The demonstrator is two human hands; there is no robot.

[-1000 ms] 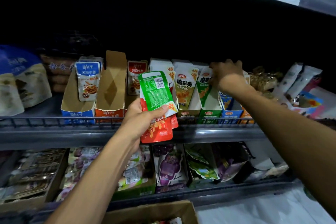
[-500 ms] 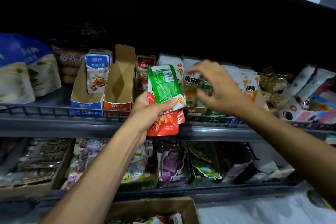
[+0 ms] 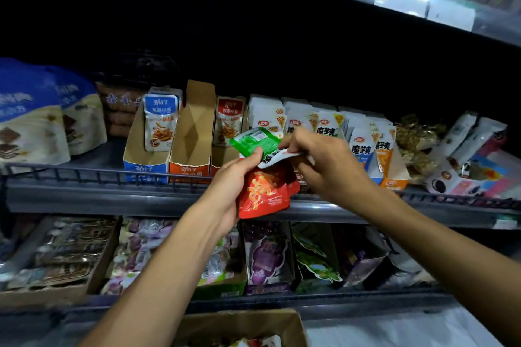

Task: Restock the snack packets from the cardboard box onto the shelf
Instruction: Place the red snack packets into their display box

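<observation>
My left hand (image 3: 234, 186) holds a small stack of snack packets in front of the middle shelf (image 3: 112, 197): red packets (image 3: 263, 193) below and a green packet (image 3: 255, 142) on top. My right hand (image 3: 324, 166) has come over to the stack and pinches the green packet's white end, bending it. The cardboard box (image 3: 239, 327) sits at the bottom edge, open, with a few packets showing inside.
On the shelf stand open display cartons: a blue one (image 3: 145, 169), an orange one (image 3: 191, 146) that looks hollow, and rows of white packets (image 3: 324, 124) behind my hands. Blue bags (image 3: 36, 118) lie left. A wire rail fronts the shelf. A lower shelf (image 3: 253, 301) holds more packets.
My right hand left the white packets on the shelf, moved left and took hold of the green packet atop the stack. The stack has tilted away from me.
</observation>
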